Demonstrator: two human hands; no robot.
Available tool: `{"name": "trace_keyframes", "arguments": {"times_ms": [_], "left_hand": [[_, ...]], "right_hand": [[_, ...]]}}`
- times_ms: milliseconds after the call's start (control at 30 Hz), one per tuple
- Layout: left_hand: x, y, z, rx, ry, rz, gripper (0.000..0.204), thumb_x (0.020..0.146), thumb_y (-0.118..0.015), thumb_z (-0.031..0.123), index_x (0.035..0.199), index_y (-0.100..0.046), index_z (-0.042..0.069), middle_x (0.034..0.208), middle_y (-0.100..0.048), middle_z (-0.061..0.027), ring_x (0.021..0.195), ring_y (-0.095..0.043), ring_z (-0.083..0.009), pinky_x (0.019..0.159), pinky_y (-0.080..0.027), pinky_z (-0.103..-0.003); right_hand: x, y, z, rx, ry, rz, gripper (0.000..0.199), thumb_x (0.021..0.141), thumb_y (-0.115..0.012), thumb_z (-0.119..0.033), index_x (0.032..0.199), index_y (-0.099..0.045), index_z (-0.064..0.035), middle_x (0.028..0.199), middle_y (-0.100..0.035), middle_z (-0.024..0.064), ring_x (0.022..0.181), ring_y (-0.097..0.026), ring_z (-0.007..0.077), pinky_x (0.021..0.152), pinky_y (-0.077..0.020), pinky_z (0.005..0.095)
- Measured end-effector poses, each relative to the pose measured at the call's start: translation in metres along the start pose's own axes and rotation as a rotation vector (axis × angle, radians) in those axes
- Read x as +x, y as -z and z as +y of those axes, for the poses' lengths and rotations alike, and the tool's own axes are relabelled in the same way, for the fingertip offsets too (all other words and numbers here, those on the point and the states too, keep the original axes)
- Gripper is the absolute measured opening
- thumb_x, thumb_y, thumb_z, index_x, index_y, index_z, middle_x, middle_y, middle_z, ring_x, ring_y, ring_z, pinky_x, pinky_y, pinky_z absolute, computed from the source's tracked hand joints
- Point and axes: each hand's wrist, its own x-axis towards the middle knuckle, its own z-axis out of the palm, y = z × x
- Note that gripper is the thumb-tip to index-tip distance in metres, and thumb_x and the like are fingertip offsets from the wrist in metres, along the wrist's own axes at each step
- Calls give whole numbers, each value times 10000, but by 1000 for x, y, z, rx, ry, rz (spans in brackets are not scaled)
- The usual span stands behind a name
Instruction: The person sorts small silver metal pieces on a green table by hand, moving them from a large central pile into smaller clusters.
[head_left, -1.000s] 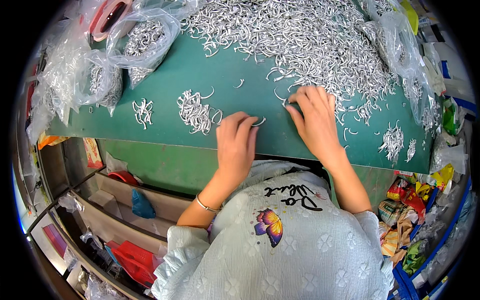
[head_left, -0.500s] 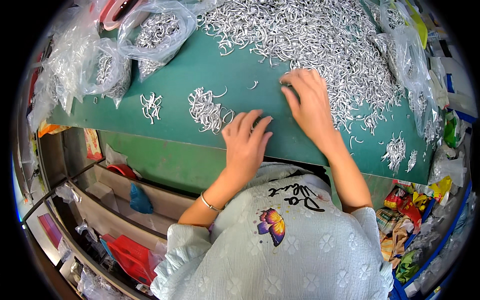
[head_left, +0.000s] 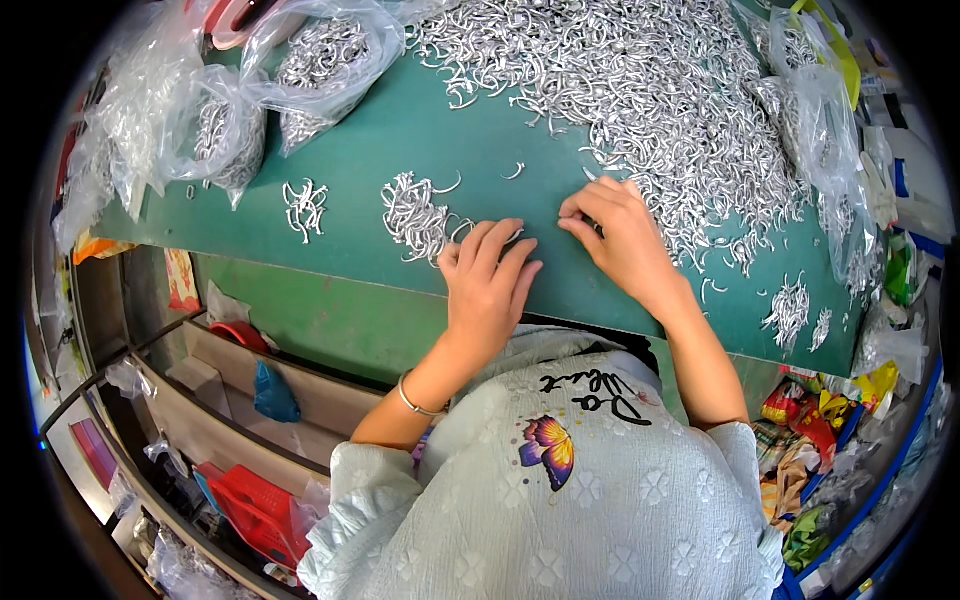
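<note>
Low over the green tabletop (head_left: 350,235), my left hand (head_left: 487,280) has its fingers bent and a little apart. Its fingertips are beside a small pile of curved silver pieces (head_left: 412,218), and a silver bit shows between two fingers. To the right, my right hand (head_left: 625,240) is at the near left edge of a large heap of the same pieces (head_left: 690,110). Its thumb and fingertips are drawn together; whatever is between them is hidden. A single curved piece (head_left: 514,171) lies between the hands, farther back.
A smaller cluster (head_left: 305,208) lies at left, and another (head_left: 789,308) near the right corner. Clear bags of pieces (head_left: 335,75) stand at the back left, with more plastic bags (head_left: 825,130) along the right. Below left are shelves with a red basket (head_left: 255,510).
My right hand has drawn back slightly from the heap toward me, its fingers closing together. The left hand has shifted slightly left, the silver bit moving with its fingers toward the small pile.
</note>
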Motion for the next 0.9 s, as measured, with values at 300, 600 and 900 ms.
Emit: {"name": "trace_keyframes", "arguments": {"times_ms": [300, 600, 900], "left_hand": [[24, 1, -14, 149, 76, 147, 191, 779, -711, 69, 961, -659, 94, 1191, -525, -97, 1119, -480, -317, 906, -323, -455], [19, -23, 16, -37, -109, -74, 287, 777, -661, 46, 1064, -640, 60, 1121, -557, -75, 1018, -537, -245, 844, -349, -399], [11, -21, 14, -162, -38, -139, 369, 775, -737, 83, 1116, -600, 49, 1062, -565, -84, 963, -536, -261, 831, -357, -394]], "right_hand": [[40, -5, 12, 2, 257, 129, 284, 821, -656, -33, 1104, -636, -40, 1153, -608, 98, 1040, -553, 287, 881, -436, 382], [-19, 17, 11, -235, 80, 109, 301, 792, -692, -65, 1088, -638, -67, 1200, -564, 69, 1107, -509, 268, 913, -391, 386], [-69, 28, 31, -355, -36, 272, 307, 777, -741, -140, 1063, -640, -90, 1259, -552, 71, 1216, -477, 298, 981, -340, 432]]}}
